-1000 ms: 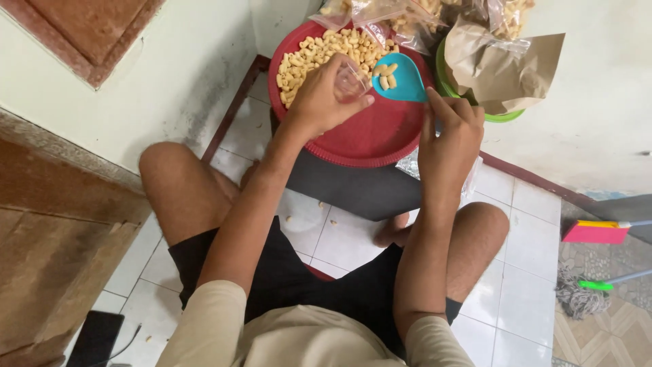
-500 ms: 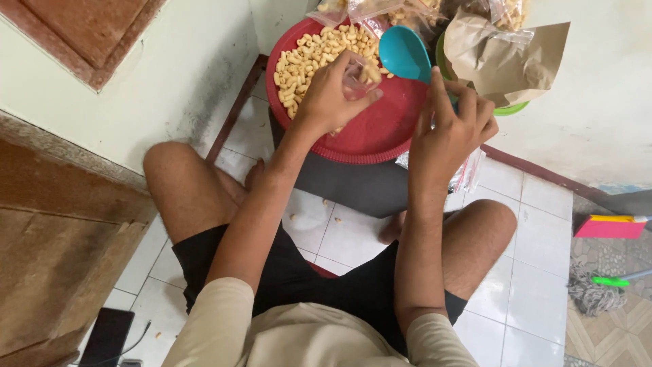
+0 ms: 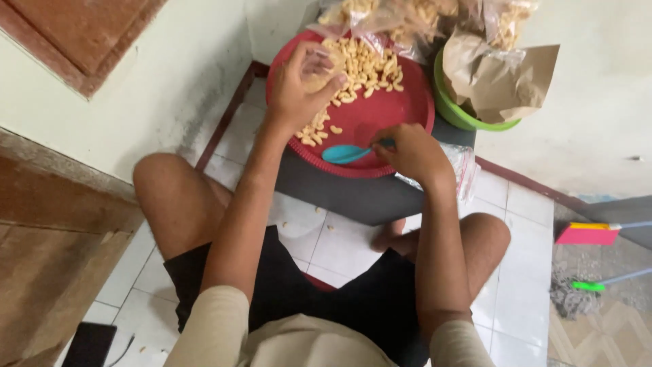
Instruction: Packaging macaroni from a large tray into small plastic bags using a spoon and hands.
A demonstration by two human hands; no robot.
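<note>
A round red tray point(image 3: 401, 115) rests on a dark low stand point(image 3: 353, 197) in front of my crossed legs. Pale curled snack pieces point(image 3: 363, 68) lie heaped in its far half. My left hand point(image 3: 295, 85) is closed around a small clear plastic bag point(image 3: 319, 68) partly filled with the snacks, held over the tray's left side. My right hand point(image 3: 407, 149) grips the handle of a blue scoop point(image 3: 343, 154), which lies low at the tray's near rim, its bowl pointing left.
A green bowl point(image 3: 462, 112) lined with brown paper point(image 3: 499, 75) stands to the right of the tray. Clear bags of snacks point(image 3: 401, 17) lie behind it. A wall is on the left, white floor tiles are below, and a pink dustpan point(image 3: 587, 234) lies at the right.
My right hand has brought the blue scoop down from the tray's far right to its near rim. My left hand still holds the small bag over the tray.
</note>
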